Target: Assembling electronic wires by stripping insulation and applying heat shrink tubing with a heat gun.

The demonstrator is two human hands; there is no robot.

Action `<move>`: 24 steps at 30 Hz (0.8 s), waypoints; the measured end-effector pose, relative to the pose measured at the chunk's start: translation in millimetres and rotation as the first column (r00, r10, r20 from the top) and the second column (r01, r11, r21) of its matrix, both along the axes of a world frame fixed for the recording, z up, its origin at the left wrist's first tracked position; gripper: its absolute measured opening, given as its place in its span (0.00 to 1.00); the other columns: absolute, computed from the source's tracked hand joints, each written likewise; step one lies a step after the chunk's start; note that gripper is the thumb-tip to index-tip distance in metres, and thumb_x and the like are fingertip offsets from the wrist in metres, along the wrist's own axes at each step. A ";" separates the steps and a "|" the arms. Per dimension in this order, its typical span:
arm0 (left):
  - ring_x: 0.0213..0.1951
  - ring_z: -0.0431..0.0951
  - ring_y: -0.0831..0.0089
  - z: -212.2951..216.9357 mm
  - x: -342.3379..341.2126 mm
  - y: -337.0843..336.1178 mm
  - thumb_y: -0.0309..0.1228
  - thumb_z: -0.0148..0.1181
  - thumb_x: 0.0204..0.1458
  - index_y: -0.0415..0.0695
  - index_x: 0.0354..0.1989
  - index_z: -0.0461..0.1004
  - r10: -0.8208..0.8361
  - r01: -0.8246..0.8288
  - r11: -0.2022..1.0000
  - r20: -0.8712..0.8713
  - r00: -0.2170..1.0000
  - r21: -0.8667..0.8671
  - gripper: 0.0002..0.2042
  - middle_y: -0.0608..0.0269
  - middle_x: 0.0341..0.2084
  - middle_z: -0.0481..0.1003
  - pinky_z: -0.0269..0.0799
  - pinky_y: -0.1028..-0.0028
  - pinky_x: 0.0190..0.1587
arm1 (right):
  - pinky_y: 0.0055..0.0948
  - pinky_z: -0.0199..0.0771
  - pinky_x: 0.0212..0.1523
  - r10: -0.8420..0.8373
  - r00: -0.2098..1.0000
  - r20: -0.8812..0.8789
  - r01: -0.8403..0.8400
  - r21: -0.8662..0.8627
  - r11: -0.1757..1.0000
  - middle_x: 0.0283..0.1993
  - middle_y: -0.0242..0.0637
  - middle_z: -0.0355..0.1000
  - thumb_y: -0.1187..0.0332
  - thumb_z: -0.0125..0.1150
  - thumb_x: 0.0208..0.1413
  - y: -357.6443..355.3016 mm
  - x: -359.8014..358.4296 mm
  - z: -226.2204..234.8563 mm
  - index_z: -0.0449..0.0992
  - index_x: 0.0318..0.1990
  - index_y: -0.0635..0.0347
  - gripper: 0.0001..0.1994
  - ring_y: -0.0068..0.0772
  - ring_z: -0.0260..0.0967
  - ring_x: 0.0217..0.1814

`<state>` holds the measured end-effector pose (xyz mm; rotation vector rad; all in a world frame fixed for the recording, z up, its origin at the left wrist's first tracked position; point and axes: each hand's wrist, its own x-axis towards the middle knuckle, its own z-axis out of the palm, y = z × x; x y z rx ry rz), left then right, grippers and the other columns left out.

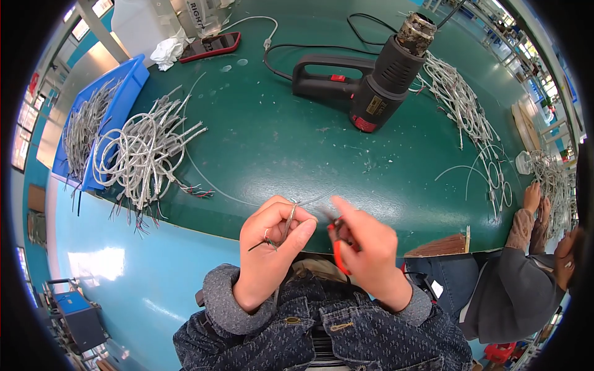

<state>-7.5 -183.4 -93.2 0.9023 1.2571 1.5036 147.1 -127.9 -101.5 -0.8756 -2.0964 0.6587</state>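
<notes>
My left hand (275, 232) pinches a short grey cable (286, 227) between thumb and fingers, its black and pale wire ends sticking out below. A thin clear tube (213, 187) curves over the green table to that same hand, and a free end shows past the fingertips. Close by on the right, my right hand (368, 244) is closed around red-handled cutters (339, 250), index finger stretched out. Motion smears the cutters' jaws, which point towards the left hand; whether they touch anything I cannot tell.
Grey cables (151, 145) lie in a heap beside a blue bin (133, 77) of cut cables. A black heat gun (383, 86) stands nozzle-up. Far right, more cables (461, 96) trail near a brush (439, 246); a co-worker (516, 287) handles cables there. A red-edged phone (210, 46) lies behind.
</notes>
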 end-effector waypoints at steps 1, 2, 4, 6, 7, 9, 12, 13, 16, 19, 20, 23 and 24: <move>0.27 0.63 0.85 -0.1 -0.6 0.4 0.18 0.58 0.49 0.33 0.31 0.72 0.004 -0.004 1.000 0.000 1.000 0.000 0.03 0.68 0.27 0.66 0.58 0.84 0.29 | 0.25 0.64 0.21 0.004 1.000 0.000 -0.004 0.000 1.000 0.25 0.38 0.66 0.82 0.61 0.36 4.1 3.2 -2.8 0.73 0.48 0.63 0.24 0.33 0.63 0.21; 0.24 0.61 0.87 -0.2 -1.1 0.9 0.17 0.56 0.49 0.33 0.30 0.71 -0.004 0.004 1.000 -0.007 1.000 0.011 0.01 0.68 0.27 0.65 0.56 0.85 0.25 | 0.25 0.65 0.24 -0.146 0.989 -0.010 0.145 -0.034 0.989 0.26 0.38 0.67 0.81 0.61 0.38 12.2 9.7 -7.2 0.73 0.47 0.63 0.23 0.33 0.64 0.22; 0.17 0.58 0.90 -0.3 -0.9 1.3 0.16 0.52 0.51 0.34 0.28 0.69 -0.021 0.022 0.999 -0.014 1.000 0.040 0.01 0.69 0.26 0.63 0.51 0.87 0.16 | 0.25 0.67 0.26 -0.291 0.957 -0.009 0.290 -0.063 0.955 0.28 0.38 0.68 0.81 0.61 0.39 32.3 29.1 -10.2 0.72 0.47 0.63 0.21 0.34 0.65 0.24; 0.17 0.58 0.90 1.9 2.4 3.6 0.16 0.52 0.51 0.34 0.29 0.69 -0.039 0.039 0.998 0.005 0.999 0.043 0.01 0.69 0.26 0.63 0.51 0.87 0.16 | 0.27 0.68 0.31 -0.458 0.810 0.366 0.278 0.448 0.850 0.30 0.38 0.70 0.81 0.59 0.42 52.4 52.6 -7.2 0.72 0.45 0.63 0.18 0.34 0.67 0.28; 0.17 0.58 0.90 3.5 3.7 3.8 0.16 0.52 0.51 0.34 0.29 0.69 -0.048 0.048 0.998 0.017 0.999 0.042 0.01 0.69 0.26 0.63 0.51 0.87 0.16 | 0.27 0.68 0.31 -0.460 0.809 0.367 0.279 0.450 0.849 0.30 0.38 0.70 0.81 0.59 0.42 53.7 54.5 -5.1 0.72 0.45 0.63 0.18 0.34 0.67 0.28; 0.17 0.58 0.90 3.5 4.9 2.7 0.16 0.52 0.51 0.34 0.29 0.69 -0.055 0.054 0.998 0.031 0.998 0.040 0.01 0.69 0.26 0.63 0.51 0.87 0.16 | 0.30 0.69 0.33 -0.474 0.797 0.374 0.275 0.475 0.836 0.31 0.38 0.71 0.81 0.58 0.44 53.7 56.4 -0.4 0.73 0.43 0.63 0.15 0.34 0.68 0.30; 0.17 0.58 0.90 0.6 5.0 1.1 0.17 0.52 0.51 0.34 0.29 0.69 -0.055 0.054 0.998 0.018 0.998 0.018 0.01 0.69 0.26 0.63 0.51 0.87 0.16 | 0.30 0.70 0.34 -0.302 0.921 0.247 0.232 0.273 0.933 0.31 0.39 0.72 0.81 0.59 0.44 37.6 44.0 12.1 0.75 0.40 0.64 0.13 0.35 0.69 0.31; 0.17 0.58 0.90 -0.7 4.8 1.4 0.17 0.52 0.51 0.34 0.29 0.69 -0.059 0.058 0.998 0.019 0.998 0.017 0.01 0.69 0.26 0.63 0.51 0.87 0.16 | 0.30 0.70 0.33 -0.143 0.987 0.067 0.139 0.062 0.988 0.31 0.39 0.73 0.82 0.59 0.43 27.9 34.5 16.7 0.76 0.38 0.64 0.12 0.36 0.70 0.31; 0.18 0.58 0.90 -4.2 5.3 3.2 0.17 0.53 0.51 0.34 0.30 0.70 -0.091 0.091 0.996 -0.010 0.996 -0.011 0.01 0.70 0.25 0.63 0.51 0.87 0.16 | 0.27 0.71 0.31 0.086 0.994 -0.070 -0.090 -0.043 0.995 0.31 0.39 0.74 0.82 0.62 0.41 11.5 11.1 24.1 0.77 0.35 0.65 0.11 0.34 0.71 0.31; 0.18 0.58 0.90 -5.4 7.0 4.2 0.17 0.53 0.51 0.34 0.30 0.70 -0.112 0.112 0.994 0.014 0.994 -0.003 0.01 0.70 0.25 0.63 0.51 0.87 0.16 | 0.25 0.70 0.28 0.125 0.985 -0.120 -0.128 -0.019 0.992 0.30 0.39 0.74 0.83 0.64 0.39 9.8 2.2 23.9 0.77 0.35 0.65 0.11 0.33 0.71 0.30; 0.18 0.59 0.90 -5.1 7.2 3.9 0.17 0.53 0.51 0.34 0.30 0.70 -0.121 0.121 0.993 0.026 0.992 0.000 0.01 0.70 0.25 0.63 0.51 0.87 0.16 | 0.25 0.70 0.27 0.146 0.979 -0.143 -0.148 -0.008 0.989 0.30 0.40 0.73 0.83 0.65 0.39 9.9 1.0 23.6 0.77 0.35 0.65 0.12 0.33 0.71 0.29; 0.18 0.59 0.90 -5.0 6.4 2.3 0.17 0.53 0.51 0.34 0.30 0.70 -0.123 0.123 0.992 0.022 0.992 -0.008 0.01 0.71 0.25 0.63 0.50 0.87 0.16 | 0.25 0.70 0.26 0.163 0.978 -0.132 -0.157 0.050 0.986 0.30 0.40 0.73 0.82 0.65 0.39 9.0 0.1 18.4 0.77 0.34 0.66 0.11 0.33 0.71 0.28; 0.18 0.59 0.90 -5.5 6.0 2.4 0.17 0.53 0.51 0.34 0.30 0.71 -0.126 0.126 0.992 0.023 0.992 -0.012 0.01 0.71 0.25 0.63 0.50 0.87 0.16 | 0.25 0.70 0.26 0.169 0.978 -0.124 -0.160 0.077 0.984 0.30 0.40 0.73 0.82 0.65 0.39 9.2 -0.3 16.3 0.76 0.33 0.66 0.10 0.33 0.71 0.28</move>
